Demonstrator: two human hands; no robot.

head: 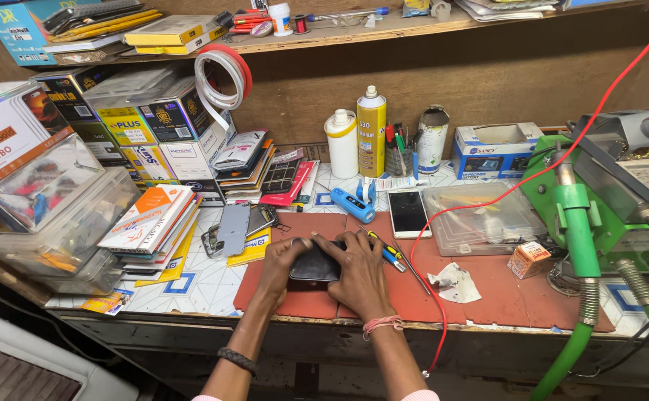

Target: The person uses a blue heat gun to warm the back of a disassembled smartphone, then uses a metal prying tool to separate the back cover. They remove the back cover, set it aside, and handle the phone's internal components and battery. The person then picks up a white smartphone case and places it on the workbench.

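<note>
Dark flat glass-faced phone [314, 266]: judged light, stiff, slippery, fragile; pressed on red mat [488, 293] under left hand [280, 267] and right hand [359, 275], fingers closed on its edges; best gripped there.

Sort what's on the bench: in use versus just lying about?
In use:
left hand and right hand, both on the dark phone
red mat under it

Lying about:
white phone
blue tool
screwdrivers
yellow spray can
clear plastic box
crumpled paper
</note>
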